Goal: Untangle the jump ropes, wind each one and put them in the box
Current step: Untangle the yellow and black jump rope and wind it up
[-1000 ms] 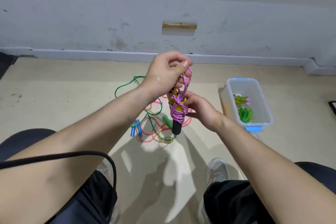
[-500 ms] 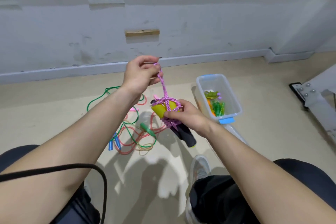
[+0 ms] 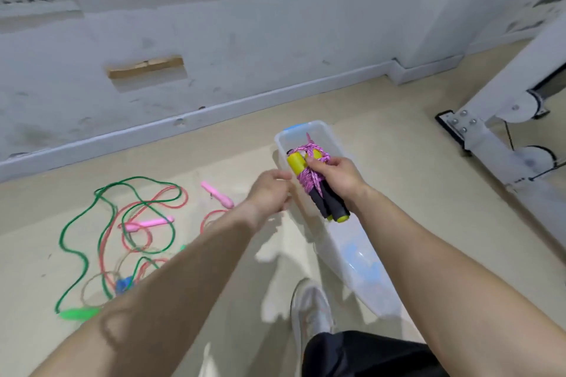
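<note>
Our right hand (image 3: 338, 182) grips wound purple rope (image 3: 306, 177). Handles' long axis runs along box (image 3: 279, 147), bundle over its opening; we judge only lowering remains. Left hand (image 3: 269, 193) beside box wall, curled, blurred: grip unclear.

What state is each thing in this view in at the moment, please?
purple jump rope, wound round its handles, gripped by the right hand over the box.
box, open, lid off.
lid, lying on the floor beside the box.
green rope, unwound, tangled on the floor.
red rope, unwound, tangled with the green rope.
left hand, by the box's side, blurred; grip unclear.
</note>
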`<move>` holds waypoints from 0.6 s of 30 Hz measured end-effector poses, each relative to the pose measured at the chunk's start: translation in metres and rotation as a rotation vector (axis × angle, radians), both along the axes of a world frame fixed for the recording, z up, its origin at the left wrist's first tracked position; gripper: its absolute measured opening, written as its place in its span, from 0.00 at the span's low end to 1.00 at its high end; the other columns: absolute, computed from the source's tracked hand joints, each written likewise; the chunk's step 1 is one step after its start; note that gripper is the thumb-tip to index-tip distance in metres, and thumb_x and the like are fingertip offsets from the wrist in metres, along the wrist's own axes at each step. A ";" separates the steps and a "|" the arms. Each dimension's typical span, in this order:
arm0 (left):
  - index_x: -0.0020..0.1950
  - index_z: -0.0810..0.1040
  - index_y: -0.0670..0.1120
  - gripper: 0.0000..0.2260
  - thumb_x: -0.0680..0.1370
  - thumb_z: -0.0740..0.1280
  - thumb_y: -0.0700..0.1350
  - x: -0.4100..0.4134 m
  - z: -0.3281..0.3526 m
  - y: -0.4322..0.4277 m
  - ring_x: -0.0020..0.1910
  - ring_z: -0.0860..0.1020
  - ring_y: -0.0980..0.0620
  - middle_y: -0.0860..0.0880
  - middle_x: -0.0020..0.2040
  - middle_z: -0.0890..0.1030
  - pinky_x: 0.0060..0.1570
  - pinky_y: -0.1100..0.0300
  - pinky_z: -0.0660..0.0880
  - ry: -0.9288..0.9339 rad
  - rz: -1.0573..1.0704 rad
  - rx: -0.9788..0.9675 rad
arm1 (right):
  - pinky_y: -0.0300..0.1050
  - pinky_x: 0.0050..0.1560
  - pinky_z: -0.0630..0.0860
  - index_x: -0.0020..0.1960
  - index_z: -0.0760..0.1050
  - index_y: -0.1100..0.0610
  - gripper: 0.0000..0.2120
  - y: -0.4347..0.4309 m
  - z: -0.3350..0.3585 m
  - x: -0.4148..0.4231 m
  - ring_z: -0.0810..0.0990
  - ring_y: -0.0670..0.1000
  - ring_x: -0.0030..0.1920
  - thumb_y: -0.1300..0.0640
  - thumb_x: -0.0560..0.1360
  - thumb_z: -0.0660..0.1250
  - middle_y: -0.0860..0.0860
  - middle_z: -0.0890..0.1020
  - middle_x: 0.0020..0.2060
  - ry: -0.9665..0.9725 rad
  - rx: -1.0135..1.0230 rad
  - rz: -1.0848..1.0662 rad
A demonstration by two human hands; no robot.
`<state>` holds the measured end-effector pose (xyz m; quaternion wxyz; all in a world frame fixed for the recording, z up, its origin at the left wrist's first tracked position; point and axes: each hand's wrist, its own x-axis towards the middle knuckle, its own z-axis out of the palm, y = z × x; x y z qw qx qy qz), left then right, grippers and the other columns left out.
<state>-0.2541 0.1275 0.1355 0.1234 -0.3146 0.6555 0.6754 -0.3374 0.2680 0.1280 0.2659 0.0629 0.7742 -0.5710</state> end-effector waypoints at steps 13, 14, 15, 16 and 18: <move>0.51 0.79 0.48 0.11 0.71 0.66 0.37 -0.084 -0.094 0.030 0.43 0.76 0.49 0.50 0.42 0.78 0.44 0.59 0.75 0.002 -0.040 0.148 | 0.52 0.42 0.76 0.34 0.73 0.56 0.20 -0.006 -0.135 -0.121 0.78 0.54 0.35 0.43 0.73 0.74 0.56 0.82 0.34 0.039 0.178 -0.100; 0.47 0.79 0.50 0.08 0.72 0.67 0.39 -0.085 -0.100 0.026 0.43 0.76 0.48 0.48 0.42 0.78 0.46 0.57 0.74 -0.006 -0.039 0.138 | 0.50 0.43 0.76 0.34 0.73 0.56 0.20 -0.010 -0.147 -0.123 0.78 0.54 0.35 0.44 0.74 0.74 0.54 0.81 0.33 0.030 0.200 -0.085; 0.46 0.79 0.50 0.06 0.75 0.67 0.39 -0.087 -0.105 0.023 0.43 0.77 0.48 0.47 0.43 0.78 0.47 0.56 0.74 -0.014 -0.031 0.129 | 0.50 0.45 0.77 0.35 0.75 0.57 0.19 -0.014 -0.159 -0.125 0.79 0.55 0.37 0.44 0.75 0.73 0.54 0.82 0.35 0.021 0.217 -0.070; 0.46 0.79 0.50 0.06 0.78 0.66 0.39 -0.088 -0.112 0.019 0.43 0.77 0.48 0.46 0.44 0.79 0.48 0.55 0.75 -0.019 -0.028 0.114 | 0.51 0.48 0.78 0.39 0.78 0.59 0.19 -0.017 -0.170 -0.125 0.80 0.55 0.39 0.43 0.75 0.72 0.55 0.84 0.37 0.007 0.248 -0.043; 0.46 0.81 0.50 0.08 0.80 0.65 0.38 -0.087 -0.125 0.012 0.43 0.78 0.48 0.47 0.44 0.80 0.48 0.54 0.76 -0.022 -0.028 0.080 | 0.50 0.51 0.78 0.44 0.80 0.61 0.17 -0.022 -0.185 -0.123 0.82 0.58 0.47 0.45 0.76 0.70 0.56 0.85 0.43 -0.007 0.369 0.046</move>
